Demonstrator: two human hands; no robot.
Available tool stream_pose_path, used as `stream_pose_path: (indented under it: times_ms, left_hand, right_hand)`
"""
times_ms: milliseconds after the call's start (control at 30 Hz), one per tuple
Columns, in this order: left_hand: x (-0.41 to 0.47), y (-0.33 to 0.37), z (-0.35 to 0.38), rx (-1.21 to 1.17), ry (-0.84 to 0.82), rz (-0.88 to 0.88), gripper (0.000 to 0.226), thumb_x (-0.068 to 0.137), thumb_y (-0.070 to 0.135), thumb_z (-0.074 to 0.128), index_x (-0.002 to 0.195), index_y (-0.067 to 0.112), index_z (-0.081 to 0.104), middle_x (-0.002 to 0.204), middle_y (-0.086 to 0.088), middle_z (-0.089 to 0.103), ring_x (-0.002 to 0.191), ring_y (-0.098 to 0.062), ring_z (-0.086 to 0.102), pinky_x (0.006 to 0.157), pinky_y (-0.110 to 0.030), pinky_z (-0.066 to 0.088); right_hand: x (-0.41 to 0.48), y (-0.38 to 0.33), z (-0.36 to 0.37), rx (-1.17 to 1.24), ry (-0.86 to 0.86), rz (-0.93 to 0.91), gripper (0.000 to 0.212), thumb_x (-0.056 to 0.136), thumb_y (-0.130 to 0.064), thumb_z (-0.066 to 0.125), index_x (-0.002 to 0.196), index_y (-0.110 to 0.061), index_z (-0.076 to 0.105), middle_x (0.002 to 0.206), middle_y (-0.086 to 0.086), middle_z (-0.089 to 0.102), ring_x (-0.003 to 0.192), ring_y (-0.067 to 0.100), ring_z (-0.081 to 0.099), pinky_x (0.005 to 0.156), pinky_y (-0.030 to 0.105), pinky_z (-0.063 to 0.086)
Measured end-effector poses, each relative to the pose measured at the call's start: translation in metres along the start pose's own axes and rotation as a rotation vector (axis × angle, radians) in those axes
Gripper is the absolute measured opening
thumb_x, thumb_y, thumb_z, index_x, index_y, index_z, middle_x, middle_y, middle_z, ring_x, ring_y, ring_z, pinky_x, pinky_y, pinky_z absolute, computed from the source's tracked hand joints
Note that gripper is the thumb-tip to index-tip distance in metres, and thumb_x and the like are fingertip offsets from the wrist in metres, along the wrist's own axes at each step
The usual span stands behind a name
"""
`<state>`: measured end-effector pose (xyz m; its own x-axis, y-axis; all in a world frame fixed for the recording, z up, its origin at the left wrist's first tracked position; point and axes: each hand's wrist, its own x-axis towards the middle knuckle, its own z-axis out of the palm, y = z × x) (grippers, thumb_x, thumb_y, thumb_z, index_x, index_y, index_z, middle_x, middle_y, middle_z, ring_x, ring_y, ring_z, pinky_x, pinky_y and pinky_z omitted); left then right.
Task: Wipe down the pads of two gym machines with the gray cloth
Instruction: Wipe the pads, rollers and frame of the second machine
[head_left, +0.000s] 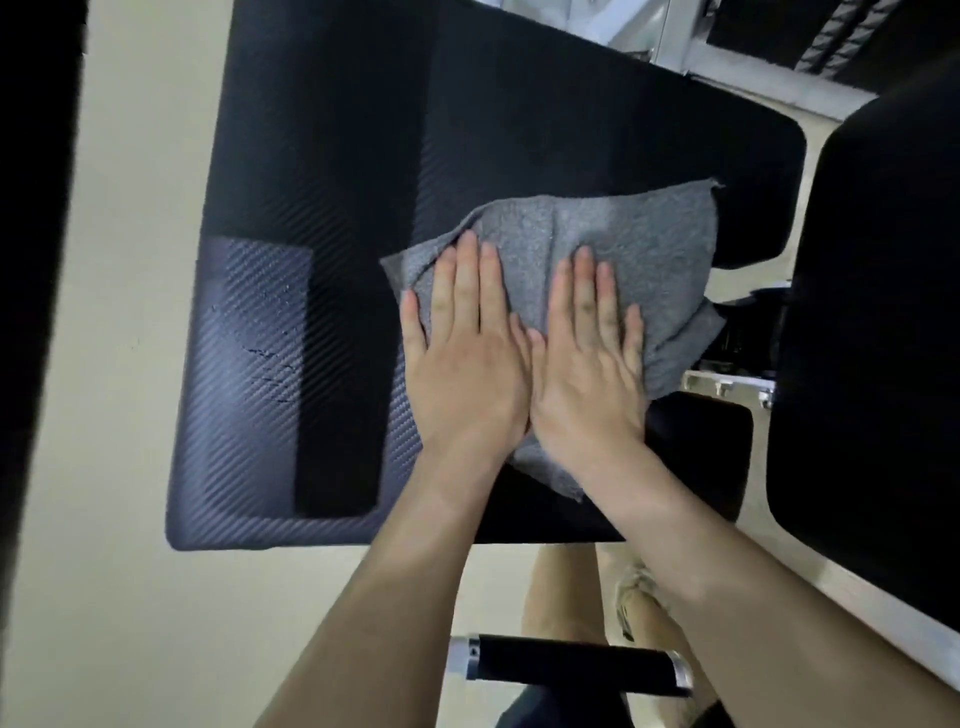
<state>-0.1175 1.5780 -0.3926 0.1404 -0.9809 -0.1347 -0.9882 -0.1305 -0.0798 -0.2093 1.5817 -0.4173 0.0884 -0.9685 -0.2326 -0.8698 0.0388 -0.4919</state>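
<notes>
A black handle (571, 662) with chrome ends is sitting nearest the camera, below the person's forearms. At the left, the large black pad (322, 156) is showing a cracked patch (254, 353). Dragging fabric across it could catch fibres or lift the cracked covering further. The left hand (462, 364) and right hand (587, 374) are lying side by side, fingers straight and flat, gripping nothing, pressing the gray cloth (639, 244) onto the pad's right half. The cloth's right edge is hanging past the pad rim. A sideways stroke could bunch it, or snag it on the bolted bracket (727, 384) before the second pad (872, 338).
</notes>
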Motion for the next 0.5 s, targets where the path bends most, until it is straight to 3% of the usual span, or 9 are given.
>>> stream_pose_path:
  times_ms: [233, 500]
  left_hand:
    - [-0.105, -0.027, 0.002, 0.022, -0.081, -0.062, 0.059, 0.099, 0.032, 0.029, 0.152, 0.01, 0.016, 0.16, -0.006, 0.016, 0.148, -0.018, 0.014, 0.117, -0.046, 0.011]
    - [-0.02, -0.026, -0.006, -0.067, -0.008, -0.141, 0.061, 0.1, 0.033, 0.031, 0.153, 0.011, 0.01, 0.161, -0.004, 0.011, 0.148, -0.018, 0.007, 0.117, -0.049, 0.001]
  right_hand:
    - [-0.093, 0.005, 0.016, -0.091, -0.145, -0.217, 0.06, 0.1, -0.039, 0.022, 0.153, -0.012, 0.01, 0.161, 0.002, 0.008, 0.148, 0.017, 0.002, 0.117, 0.045, 0.012]
    - [0.003, -0.006, -0.003, -0.179, -0.085, -0.317, 0.062, 0.101, -0.042, 0.023, 0.152, -0.014, 0.005, 0.161, 0.001, 0.007, 0.148, 0.016, 0.002, 0.119, 0.043, 0.008]
